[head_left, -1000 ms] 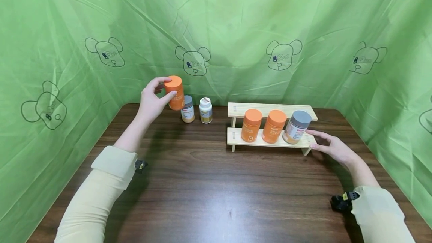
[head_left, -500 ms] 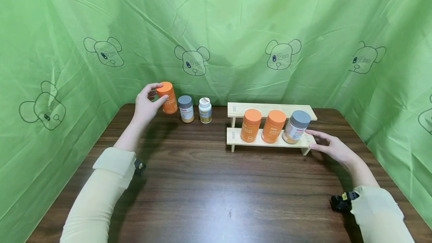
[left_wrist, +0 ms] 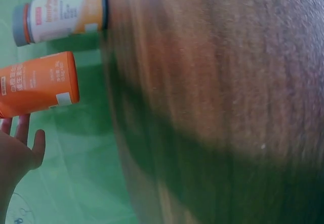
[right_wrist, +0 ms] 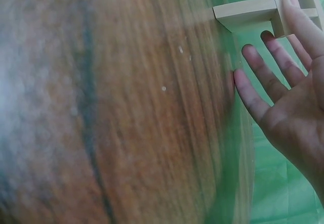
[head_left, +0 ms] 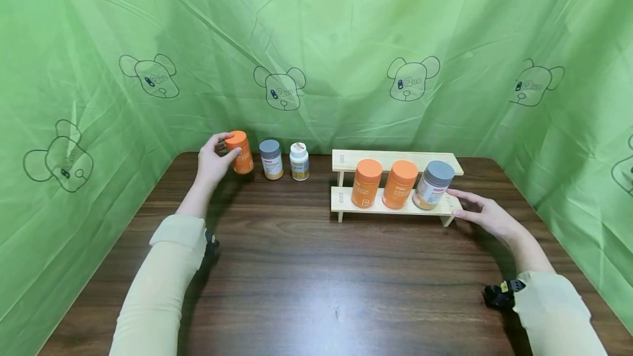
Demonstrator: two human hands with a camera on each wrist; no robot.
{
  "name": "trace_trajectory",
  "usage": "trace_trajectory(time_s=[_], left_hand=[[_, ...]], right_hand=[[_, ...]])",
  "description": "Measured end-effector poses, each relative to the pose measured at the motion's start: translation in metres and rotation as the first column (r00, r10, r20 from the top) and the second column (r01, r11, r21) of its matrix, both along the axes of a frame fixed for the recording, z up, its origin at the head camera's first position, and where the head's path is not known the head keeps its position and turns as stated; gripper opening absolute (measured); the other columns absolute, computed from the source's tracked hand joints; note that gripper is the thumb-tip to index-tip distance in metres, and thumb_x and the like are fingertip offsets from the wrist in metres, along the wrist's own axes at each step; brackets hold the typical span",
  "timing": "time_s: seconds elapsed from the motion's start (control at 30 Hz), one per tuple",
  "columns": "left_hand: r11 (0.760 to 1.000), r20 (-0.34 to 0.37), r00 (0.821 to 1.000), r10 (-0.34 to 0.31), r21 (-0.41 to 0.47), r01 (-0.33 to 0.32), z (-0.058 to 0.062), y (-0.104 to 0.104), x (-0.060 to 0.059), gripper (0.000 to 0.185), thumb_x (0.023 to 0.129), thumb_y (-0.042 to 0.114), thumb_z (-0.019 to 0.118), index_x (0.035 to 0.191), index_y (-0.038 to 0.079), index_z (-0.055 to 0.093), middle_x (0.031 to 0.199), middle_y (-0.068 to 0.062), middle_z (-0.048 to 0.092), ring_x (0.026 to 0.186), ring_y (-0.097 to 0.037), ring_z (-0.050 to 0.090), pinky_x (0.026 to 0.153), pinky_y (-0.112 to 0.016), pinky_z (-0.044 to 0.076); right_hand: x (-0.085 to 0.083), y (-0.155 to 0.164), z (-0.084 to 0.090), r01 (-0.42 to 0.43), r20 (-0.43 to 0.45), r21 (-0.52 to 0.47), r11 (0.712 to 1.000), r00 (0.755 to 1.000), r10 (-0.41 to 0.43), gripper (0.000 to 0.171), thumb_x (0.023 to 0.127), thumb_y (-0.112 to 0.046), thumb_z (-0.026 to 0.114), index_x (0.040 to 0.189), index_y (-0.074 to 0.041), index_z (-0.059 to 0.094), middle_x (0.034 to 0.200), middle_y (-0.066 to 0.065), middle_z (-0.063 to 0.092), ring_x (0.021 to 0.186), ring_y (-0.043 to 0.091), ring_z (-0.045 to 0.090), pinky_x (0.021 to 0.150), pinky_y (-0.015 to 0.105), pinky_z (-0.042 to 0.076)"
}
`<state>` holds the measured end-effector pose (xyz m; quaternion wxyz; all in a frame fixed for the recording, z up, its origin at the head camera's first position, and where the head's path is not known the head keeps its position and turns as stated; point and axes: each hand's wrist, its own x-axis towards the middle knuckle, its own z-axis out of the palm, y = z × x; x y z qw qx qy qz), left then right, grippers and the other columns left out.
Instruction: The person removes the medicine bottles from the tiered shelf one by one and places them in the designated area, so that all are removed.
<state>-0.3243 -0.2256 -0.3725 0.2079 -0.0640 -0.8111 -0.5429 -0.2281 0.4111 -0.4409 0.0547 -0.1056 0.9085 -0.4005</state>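
My left hand grips an orange jar near its lid, with the thumb in front. In the left wrist view, a small gap shows between the orange jar's base and the table. Right of it stand a grey-lidded jar and a small white-capped bottle. My right hand holds the right end of a two-tier wooden rack between thumb and index finger; its other fingers extend loosely. On the rack's lower tier stand two orange jars and a grey-lidded jar.
The rack's upper tier is a bare board at the back. Dark wood tabletop spreads in front of the rack and jars. A green curtain with mouse drawings surrounds the table at the back and sides.
My left hand has carried the orange jar left and down, away from the grey-lidded jar that it partly covered. My right hand and the rack stay in place.
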Motion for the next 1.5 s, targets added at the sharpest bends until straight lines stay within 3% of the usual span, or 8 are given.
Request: trace_trajectory(time_s=[0.23,0.53,0.77,1.0,1.2,1.27,1.4,1.5], left_hand=[[1.000,0.018,1.000,-0.017,-0.013,0.018,-0.038,-0.016,-0.028,0.043,0.085,0.013,0.070,0.125,0.007,0.056,0.131,-0.016,0.053,0.116,-0.033,0.054,0.096,-0.048,0.046],[0.997,0.024,1.000,-0.012,-0.070,0.013,-0.057,-0.015,-0.037,0.043,0.086,0.013,0.070,0.126,0.007,0.055,0.133,-0.015,0.052,0.115,-0.034,0.054,0.098,-0.048,0.043],[0.996,0.055,0.998,-0.022,-0.088,0.026,-0.058,-0.016,-0.040,0.044,0.087,0.015,0.067,0.129,0.007,0.053,0.131,-0.017,0.052,0.114,-0.036,0.054,0.098,-0.048,0.043],[0.993,0.039,0.999,-0.032,-0.111,0.036,-0.058,-0.019,-0.041,0.044,0.087,0.013,0.068,0.128,0.007,0.053,0.128,-0.018,0.053,0.111,-0.035,0.054,0.097,-0.047,0.043],[0.986,0.036,0.998,-0.044,-0.158,0.049,-0.052,-0.019,-0.035,0.049,0.088,0.015,0.067,0.133,0.006,0.050,0.132,-0.018,0.052,0.115,-0.033,0.052,0.098,-0.047,0.043],[0.986,0.024,0.999,-0.044,-0.162,0.048,-0.050,-0.018,-0.033,0.051,0.087,0.015,0.068,0.133,0.006,0.050,0.132,-0.017,0.053,0.116,-0.033,0.052,0.098,-0.047,0.042],[0.984,-0.009,0.999,-0.043,-0.174,0.041,-0.044,-0.018,-0.030,0.053,0.086,0.014,0.070,0.133,0.003,0.050,0.129,-0.020,0.055,0.116,-0.035,0.052,0.099,-0.049,0.041],[0.982,-0.015,1.000,-0.027,-0.188,0.024,-0.037,-0.017,-0.026,0.051,0.086,0.015,0.070,0.131,0.002,0.051,0.128,-0.020,0.056,0.119,-0.037,0.050,0.100,-0.050,0.040]], right_hand=[[0.001,-0.001,0.000,-0.002,-0.004,0.000,1.000,1.000,0.002,0.056,0.093,-0.029,0.061,0.144,-0.021,0.040,0.146,0.018,0.038,0.112,-0.009,0.038,0.084,0.009,0.037],[0.001,-0.001,0.002,0.007,-0.002,-0.002,1.000,1.000,-0.007,0.057,0.092,-0.030,0.061,0.144,-0.020,0.040,0.145,0.017,0.039,0.119,0.002,0.040,0.086,0.009,0.035],[0.001,-0.002,0.002,0.010,0.010,0.000,1.000,1.000,-0.010,0.057,0.092,-0.030,0.061,0.144,-0.021,0.040,0.147,0.017,0.036,0.130,0.031,0.033,0.088,0.010,0.032],[0.000,-0.002,0.003,0.013,0.022,-0.011,1.000,1.000,-0.013,0.057,0.092,-0.030,0.062,0.144,-0.022,0.040,0.148,0.016,0.035,0.132,0.032,0.031,0.088,0.010,0.032],[0.001,-0.002,0.004,0.016,0.037,-0.017,1.000,0.999,-0.016,0.058,0.092,-0.030,0.062,0.145,-0.022,0.039,0.149,0.017,0.033,0.133,0.036,0.029,0.100,0.042,0.032],[0.001,-0.002,0.003,0.016,0.037,-0.014,1.000,0.999,-0.015,0.058,0.092,-0.030,0.061,0.145,-0.022,0.039,0.149,0.017,0.033,0.133,0.036,0.029,0.100,0.045,0.032],[0.001,-0.001,0.002,0.016,0.031,-0.003,1.000,0.999,-0.016,0.058,0.092,-0.031,0.061,0.145,-0.023,0.039,0.149,0.016,0.034,0.132,0.033,0.031,0.096,0.027,0.034],[0.001,-0.001,0.001,0.014,0.023,0.002,1.000,1.000,-0.014,0.057,0.092,-0.031,0.061,0.145,-0.023,0.040,0.148,0.016,0.036,0.129,0.021,0.036,0.089,0.013,0.033]])
